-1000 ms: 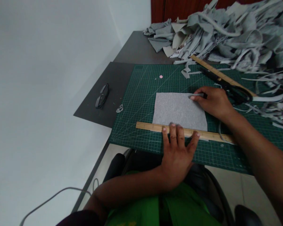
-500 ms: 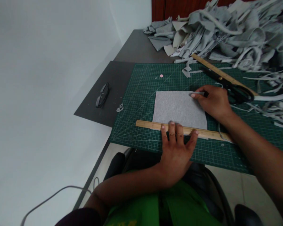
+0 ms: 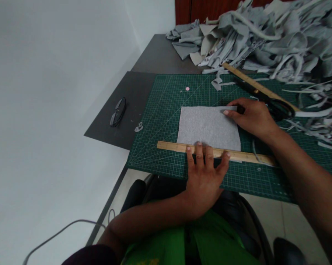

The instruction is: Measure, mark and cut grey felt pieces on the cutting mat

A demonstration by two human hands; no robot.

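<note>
Pressing flat with spread fingers, the left hand pinned the wooden ruler along the near edge of the grey felt sheet on the green cutting mat, while the right hand pinched a thin grey tool at the felt's far corner, scissors just beyond it.

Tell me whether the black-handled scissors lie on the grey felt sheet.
No: the black-handled scissors lie on the green cutting mat, beyond the grey felt sheet.

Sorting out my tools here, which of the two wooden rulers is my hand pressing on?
The near ruler, along the felt sheet's front edge; the left hand presses it. The other ruler lies untouched by the scrap pile.
</note>
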